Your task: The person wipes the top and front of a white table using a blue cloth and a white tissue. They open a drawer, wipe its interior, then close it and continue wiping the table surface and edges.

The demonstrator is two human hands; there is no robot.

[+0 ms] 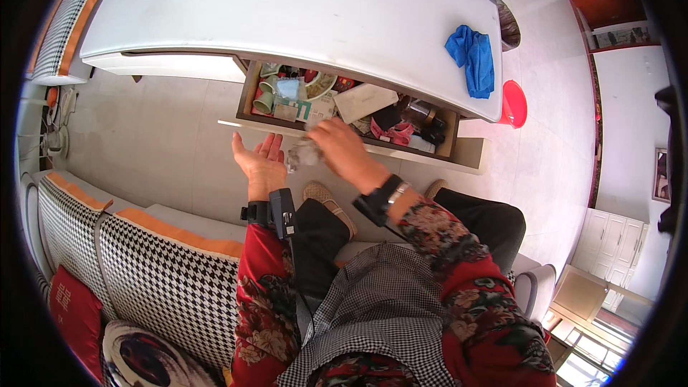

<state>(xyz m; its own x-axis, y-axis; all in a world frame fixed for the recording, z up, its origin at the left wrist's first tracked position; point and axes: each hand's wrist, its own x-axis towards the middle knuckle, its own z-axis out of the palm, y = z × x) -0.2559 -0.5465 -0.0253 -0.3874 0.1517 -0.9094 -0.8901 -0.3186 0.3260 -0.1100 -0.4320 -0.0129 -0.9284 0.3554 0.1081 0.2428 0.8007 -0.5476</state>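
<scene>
My right hand (344, 148) grips a crumpled, clear plastic bag (304, 155), blurred, in front of the drawer. To its left my left hand (262, 160) is turned palm up with its fingers apart and nothing on the palm. The drawer (317, 130) is pulled out from the white-topped table (301, 11). Inside it lie green cups (263, 102), a round dish (321, 86), a pale flat box (366, 102), a pink item (392, 131) and a dark cylindrical object (419, 109). Part of the contents is hidden by my right hand.
A blue cloth (473, 59) lies on the table's right end. A red bucket (514, 105) stands on the floor beyond it. A houndstooth-covered sofa (172, 263) with a red cushion (75, 317) is at the left. Cables and a fan-like appliance (56, 140) sit at the far left.
</scene>
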